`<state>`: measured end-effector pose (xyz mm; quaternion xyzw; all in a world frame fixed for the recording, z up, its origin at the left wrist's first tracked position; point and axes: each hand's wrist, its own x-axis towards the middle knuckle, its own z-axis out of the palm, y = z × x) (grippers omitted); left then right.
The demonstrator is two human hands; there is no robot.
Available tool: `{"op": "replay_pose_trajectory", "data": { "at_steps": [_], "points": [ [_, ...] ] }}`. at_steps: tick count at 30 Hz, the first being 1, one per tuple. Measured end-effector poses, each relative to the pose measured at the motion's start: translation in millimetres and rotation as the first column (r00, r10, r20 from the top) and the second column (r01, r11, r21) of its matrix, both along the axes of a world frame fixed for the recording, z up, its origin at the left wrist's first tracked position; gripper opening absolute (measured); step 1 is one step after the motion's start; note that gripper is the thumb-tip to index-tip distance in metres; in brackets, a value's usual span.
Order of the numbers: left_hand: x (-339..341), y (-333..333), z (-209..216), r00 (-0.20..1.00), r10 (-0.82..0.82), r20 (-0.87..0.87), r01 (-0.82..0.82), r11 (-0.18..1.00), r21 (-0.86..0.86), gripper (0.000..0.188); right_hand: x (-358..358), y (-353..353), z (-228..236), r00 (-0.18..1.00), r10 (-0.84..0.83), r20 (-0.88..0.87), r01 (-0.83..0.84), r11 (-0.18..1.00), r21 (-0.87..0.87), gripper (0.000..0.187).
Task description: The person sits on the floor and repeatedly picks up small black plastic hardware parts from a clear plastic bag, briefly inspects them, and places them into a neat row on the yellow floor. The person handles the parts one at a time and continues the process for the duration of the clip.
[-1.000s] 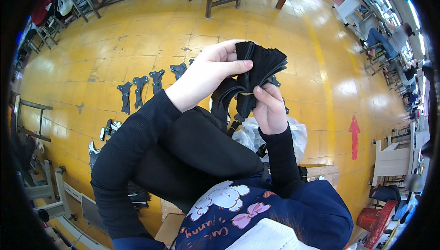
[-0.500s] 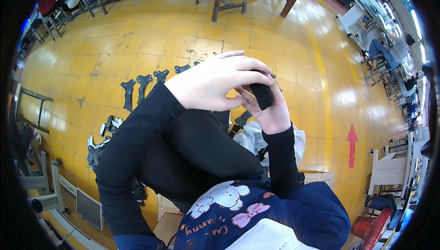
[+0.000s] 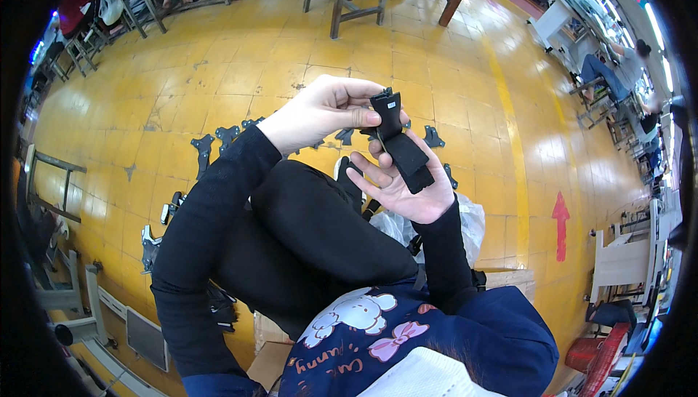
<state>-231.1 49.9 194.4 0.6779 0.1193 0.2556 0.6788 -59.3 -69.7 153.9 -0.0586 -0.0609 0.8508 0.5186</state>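
A black fabric strap piece hangs folded between my hands, with a small white tag near its upper end. My left hand is closed on that upper end, thumb in front and fingers behind. Palm up beneath it is my right hand, its thumb and index finger around the strap's middle while its other fingers are loosely spread. The strap's lower end lies across the right palm. Part of the right fingers' hold is hidden behind the strap. On the floor beyond my hands lie several black Y-shaped pieces.
A clear plastic bag lies by my right forearm. White-and-black parts sit on the floor at left, near a metal frame. Wooden stools stand ahead. A red arrow marks the floor; people sit at benches at right.
My left hand has turned and drawn back a little, now pinching the strap's upper end. The strap, mostly covered before, shows more of its length. The right fingers have spread.
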Motion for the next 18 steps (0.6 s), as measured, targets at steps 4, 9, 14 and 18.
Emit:
{"op": "replay_pose_trajectory", "data": {
  "at_steps": [4,9,14,18],
  "points": [
    [0.3,-1.8,1.3,1.000,-0.022,-0.003,0.022,0.999,-0.025,0.036,-4.0,-1.8,7.6,0.989,-0.058,0.133,0.067,0.996,-0.066,0.041],
    [1.5,0.8,-7.1,1.000,-0.009,-0.017,0.009,1.000,-0.022,0.029,-3.0,-0.8,4.0,0.990,-0.068,0.124,0.075,0.996,-0.053,0.041],
    [1.5,-1.4,0.2,0.999,-0.036,0.001,0.036,0.999,-0.012,0.025,-0.4,-1.3,0.6,0.997,-0.066,-0.040,0.060,0.990,-0.126,0.036],
    [-0.2,2.9,-2.0,0.998,-0.047,0.032,0.050,0.995,-0.086,0.022,4.0,-1.6,-8.4,0.998,-0.047,-0.050,0.045,0.998,-0.038,0.034]
  ]
}}
